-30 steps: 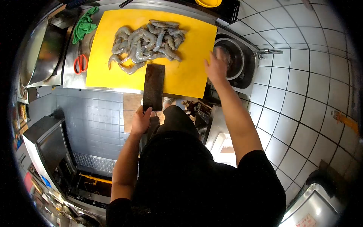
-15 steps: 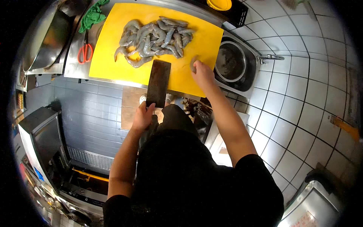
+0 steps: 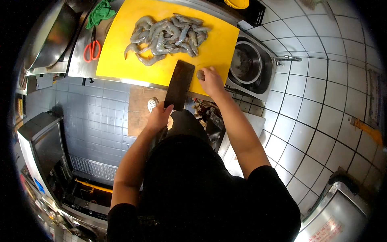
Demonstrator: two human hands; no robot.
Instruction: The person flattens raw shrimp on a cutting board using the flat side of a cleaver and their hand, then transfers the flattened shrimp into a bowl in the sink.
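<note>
Metal cleaver [image 3: 180, 85] points forward, its long axis slanting rightward.

The cutting board [image 3: 219, 44] is brightly lit. Right of the board, white tiles [image 3: 296, 121] shine, dimming outward; below it, the shirt [image 3: 201, 193] sinks into near-black. Straight lines bow toward dark, rounded edges.

Whole right side is basically wall, white square tiles [image 3: 296, 135] with dark grout lines, and a curved chrome tap [image 3: 291, 59] sticks out by a rectangular stainless-steel sink [image 3: 267, 84]. Floor on the left is shiny blue-grey tile [image 3: 92, 109], with a perforated metal strip [image 3: 92, 166] nearer. Light's kinda patchy, bright on those white tiles, pretty dark near left.
</note>
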